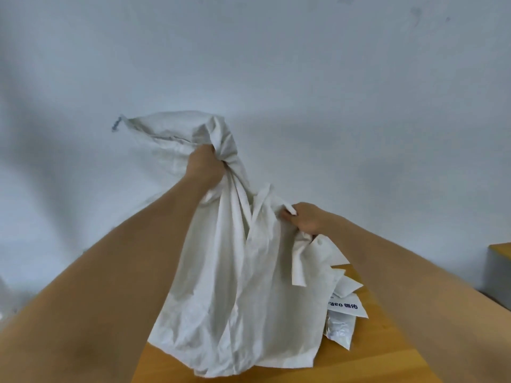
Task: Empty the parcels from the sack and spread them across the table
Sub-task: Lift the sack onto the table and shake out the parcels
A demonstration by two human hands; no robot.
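Note:
A large white woven sack [237, 272] hangs upside down over the wooden table [373, 363], its mouth draped on the tabletop. My left hand [206, 164] grips the bunched upper part of the sack, held high. My right hand [304, 218] clutches a fold of the sack lower and to the right. Several white parcels [344, 308] stick out from under the sack's right side on the table; one bears blue print. Whatever is inside the sack is hidden.
A pale wall [276, 64] fills the background. A second wooden-topped surface with a grey side [500, 269] stands at the far right. My forearms cross the lower left and right of the view.

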